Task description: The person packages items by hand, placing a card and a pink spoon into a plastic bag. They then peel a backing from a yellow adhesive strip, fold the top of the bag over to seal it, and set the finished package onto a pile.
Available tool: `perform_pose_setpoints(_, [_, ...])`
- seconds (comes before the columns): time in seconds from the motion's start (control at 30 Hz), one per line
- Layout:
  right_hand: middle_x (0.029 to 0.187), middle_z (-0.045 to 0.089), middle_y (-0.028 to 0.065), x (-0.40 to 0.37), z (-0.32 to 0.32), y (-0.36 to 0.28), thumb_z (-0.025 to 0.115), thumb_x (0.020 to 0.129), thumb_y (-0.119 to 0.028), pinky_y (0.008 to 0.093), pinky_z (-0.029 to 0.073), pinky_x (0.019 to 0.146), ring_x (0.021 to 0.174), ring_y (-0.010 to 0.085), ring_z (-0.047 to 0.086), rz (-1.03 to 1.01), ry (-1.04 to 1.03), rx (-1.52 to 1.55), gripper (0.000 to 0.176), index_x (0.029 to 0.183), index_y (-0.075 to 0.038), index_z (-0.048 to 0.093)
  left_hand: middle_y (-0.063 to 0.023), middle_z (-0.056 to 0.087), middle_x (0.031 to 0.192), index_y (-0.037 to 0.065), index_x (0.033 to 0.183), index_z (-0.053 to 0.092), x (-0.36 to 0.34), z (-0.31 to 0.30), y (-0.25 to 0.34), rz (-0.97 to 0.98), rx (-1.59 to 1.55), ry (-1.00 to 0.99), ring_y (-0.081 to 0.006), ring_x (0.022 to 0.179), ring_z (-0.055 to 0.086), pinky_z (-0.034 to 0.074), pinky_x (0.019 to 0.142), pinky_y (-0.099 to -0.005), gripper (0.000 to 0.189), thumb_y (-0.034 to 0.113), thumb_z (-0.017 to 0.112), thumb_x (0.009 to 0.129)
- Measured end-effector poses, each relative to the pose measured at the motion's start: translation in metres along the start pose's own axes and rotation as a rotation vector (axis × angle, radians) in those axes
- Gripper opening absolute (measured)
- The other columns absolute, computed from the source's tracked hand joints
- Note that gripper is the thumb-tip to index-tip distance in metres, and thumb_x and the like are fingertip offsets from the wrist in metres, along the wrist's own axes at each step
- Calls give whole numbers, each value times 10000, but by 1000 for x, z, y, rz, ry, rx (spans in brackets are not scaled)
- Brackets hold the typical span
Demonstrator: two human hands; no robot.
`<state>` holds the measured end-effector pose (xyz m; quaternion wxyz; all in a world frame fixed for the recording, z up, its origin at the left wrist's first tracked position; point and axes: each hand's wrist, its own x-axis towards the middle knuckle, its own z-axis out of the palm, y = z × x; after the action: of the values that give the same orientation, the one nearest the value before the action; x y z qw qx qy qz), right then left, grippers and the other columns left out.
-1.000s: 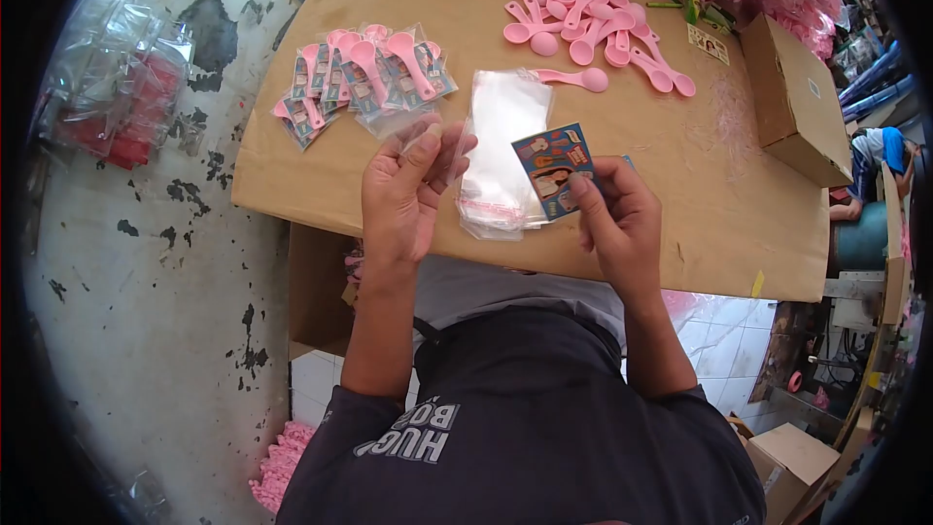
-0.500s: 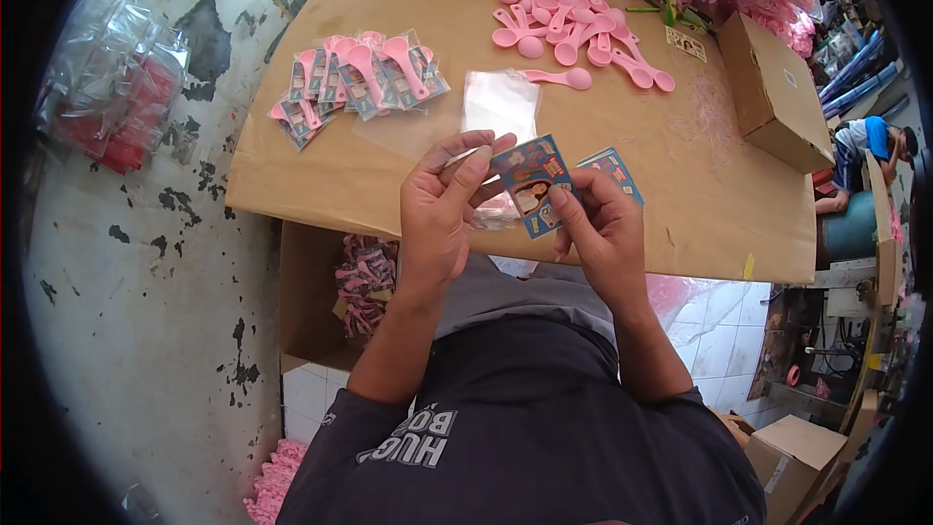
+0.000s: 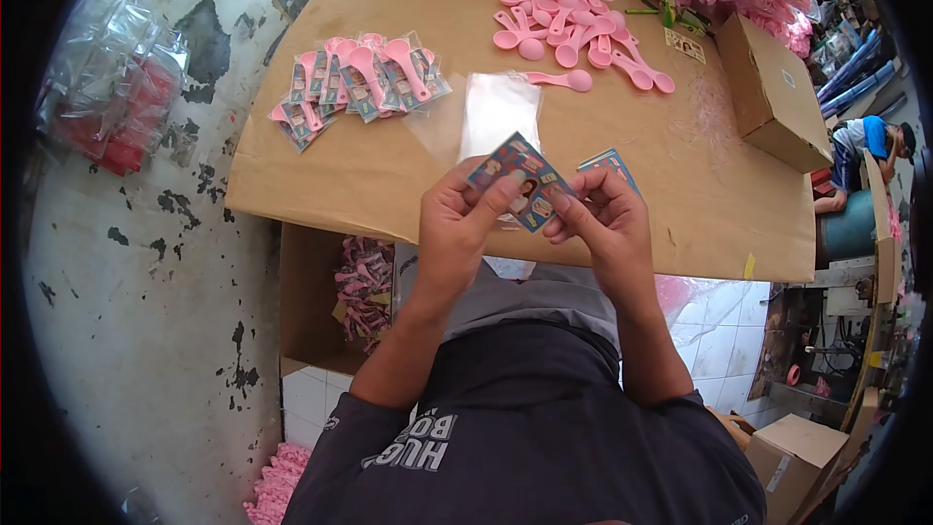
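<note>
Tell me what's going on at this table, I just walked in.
A person is holding a printed card with the left hand and right hand, over the near side of the table. More cards show just beyond the right hand. Clear plastic bags lie just past the held card. Bagged pink spoons with cards sit to the left, and loose pink spoons are heaped farther back.

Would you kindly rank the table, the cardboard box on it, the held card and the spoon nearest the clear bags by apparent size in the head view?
Largest to smallest:
1. Table
2. Cardboard box
3. Held card
4. Spoon, slimmer than the card
</note>
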<state>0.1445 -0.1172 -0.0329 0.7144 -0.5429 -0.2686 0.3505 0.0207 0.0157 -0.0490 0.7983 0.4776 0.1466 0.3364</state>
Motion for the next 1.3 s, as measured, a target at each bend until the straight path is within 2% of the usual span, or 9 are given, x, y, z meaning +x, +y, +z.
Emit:
perform_pose_setpoints(0.37, [934, 715, 49, 5, 22, 19, 696, 1001, -137, 230, 550, 700, 797, 89, 673, -110, 91, 57, 195, 1109, 15, 636, -86, 727, 1136, -9, 1282, 626, -10, 14, -9, 5, 66, 12, -110, 1022, 673, 530, 933, -292, 302, 64, 678, 994])
perform_pose_setpoints(0.43, [949, 722, 57, 5, 20, 19, 690, 1006, -140, 234, 553, 714, 813, 90, 678, -107, 80, 85, 199, 1111, 23, 648, -175, 626, 1361, -42, 1417, 510, -9, 14, -12, 71, 64, -67, -181, 1226, 618, 541, 997, -329, 408, 24, 592, 1023])
perform_pose_setpoints(0.57, [905, 730, 75, -2, 16, 16, 689, 1003, -133, 237, 564, 631, 739, 103, 690, -5, 31, 148, 190, 1084, 38, 669, -237, 489, 1513, -3, 1521, 394, 0, 22, 0, 165, -131, -41, -279, 1402, 498, 504, 1094, -406, 508, -9, 513, 1027])
perform_pose_setpoints(0.63, [881, 730, 81, -6, 19, 14, 697, 998, -138, 235, 563, 590, 700, 105, 690, 28, 39, 131, 188, 1063, 36, 670, -298, 379, 1571, 92, 1607, 257, 3, 20, 3, 161, -391, -114, -419, 1475, 381, 444, 1159, -520, 614, 6, 442, 1028])
perform_pose_setpoints(0.67, [855, 722, 78, -8, 23, 15, 708, 988, -136, 227, 547, 546, 650, 95, 669, 55, 55, 128, 173, 1025, 26, 659, -302, 427, 1533, 145, 1612, 254, 4, 24, 4, 161, -395, -76, -435, 1431, 439, 451, 1150, -555, 604, 32, 419, 1042])
perform_pose_setpoints(0.9, [754, 663, 32, -8, 27, 22, 739, 963, -127, 201, 460, 463, 555, 51, 588, 30, 44, 72, 200, 887, -41, 576, -295, 557, 1391, 121, 1584, 297, -2, 25, -7, 153, -573, -116, -383, 1291, 591, 516, 1091, -510, 557, 70, 472, 1058])
perform_pose_setpoints(0.93, [754, 663, 32, -8, 28, 23, 739, 963, -127, 201, 460, 463, 555, 51, 588, 33, 39, 70, 200, 887, -41, 576, -264, 561, 1392, 165, 1606, 266, -3, 21, -8, 153, -510, -118, -363, 1258, 615, 517, 1085, -557, 563, 98, 426, 1070])
perform_pose_setpoints(1.07, [797, 672, 47, -8, 27, 8, 720, 975, -130, 206, 463, 474, 605, 62, 621, 44, -45, 32, 160, 932, -34, 600, -255, 582, 1363, 160, 1606, 263, 0, 13, -2, 178, -507, -141, -346, 1227, 638, 532, 1070, -548, 560, 105, 426, 1073])
perform_pose_setpoints(1.3, [825, 679, 60, -9, 30, 13, 683, 992, -116, 206, 469, 468, 602, 75, 634, 35, -38, 31, 115, 988, -38, 598, -242, 611, 1321, 88, 1587, 272, -2, 17, 1, 168, -503, -151, -333, 1205, 651, 553, 1048, -516, 527, 159, 437, 1091])
